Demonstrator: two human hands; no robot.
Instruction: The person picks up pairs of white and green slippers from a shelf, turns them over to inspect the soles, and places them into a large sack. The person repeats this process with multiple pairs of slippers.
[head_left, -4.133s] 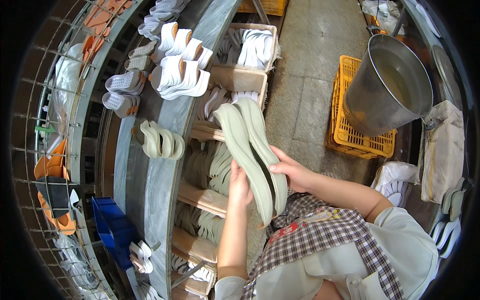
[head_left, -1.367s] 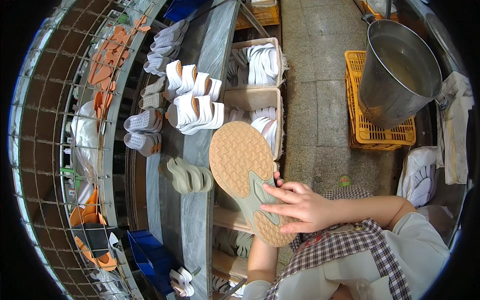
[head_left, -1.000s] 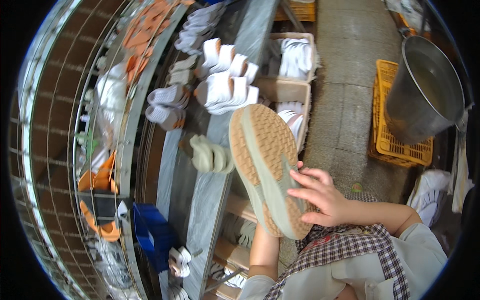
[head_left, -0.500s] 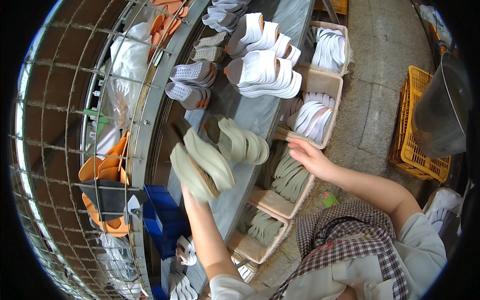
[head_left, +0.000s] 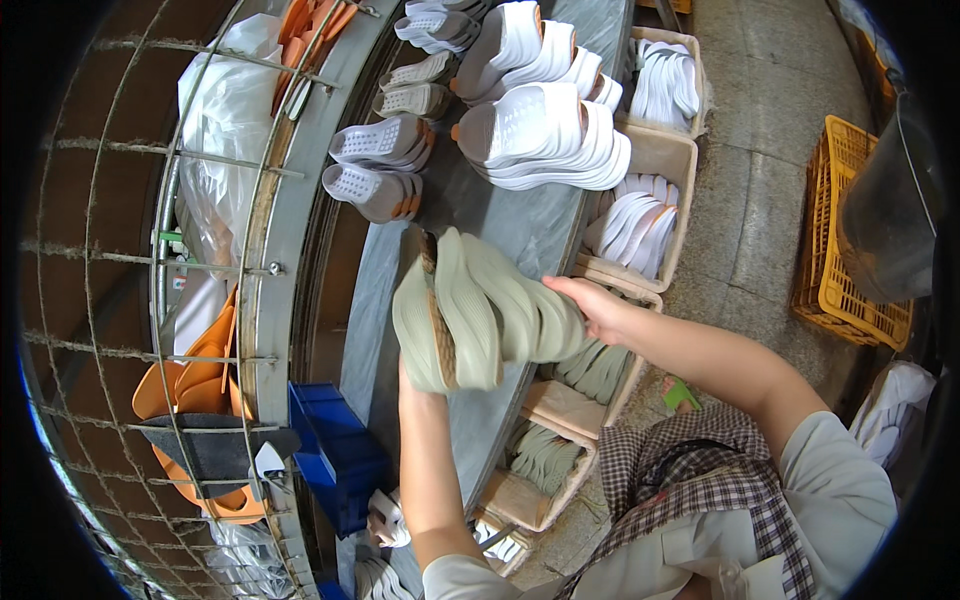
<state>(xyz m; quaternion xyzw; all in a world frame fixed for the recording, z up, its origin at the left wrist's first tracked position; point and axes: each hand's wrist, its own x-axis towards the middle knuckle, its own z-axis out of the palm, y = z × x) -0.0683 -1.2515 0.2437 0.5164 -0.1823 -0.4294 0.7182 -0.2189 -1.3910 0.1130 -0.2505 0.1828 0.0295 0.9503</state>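
Several pale green shoe soles (head_left: 515, 310) stand packed on edge in a row over the grey bench. My left hand (head_left: 412, 378) is closed on the pair at the row's left end, its fingers mostly hidden behind them. A brown band shows along the edge between these left soles. At the row's other end my right hand (head_left: 592, 310) presses in, its fingers partly hidden by the last sole. Farther up the bench stand stacks of white soles (head_left: 535, 130) with orange tips, beside smaller grey-white soles (head_left: 370, 190).
Bins line the bench's right side: one with white strips (head_left: 635, 230), others with green strips (head_left: 545, 455). A blue bin (head_left: 335, 450) and a wire grid (head_left: 90, 250) are on the left. Yellow crates (head_left: 835, 240) and a dark bucket (head_left: 885, 220) stand on the right.
My left hand has brought its pair of green soles right against the green stack. My right hand, open and apart before, has moved in onto the stack's right end.
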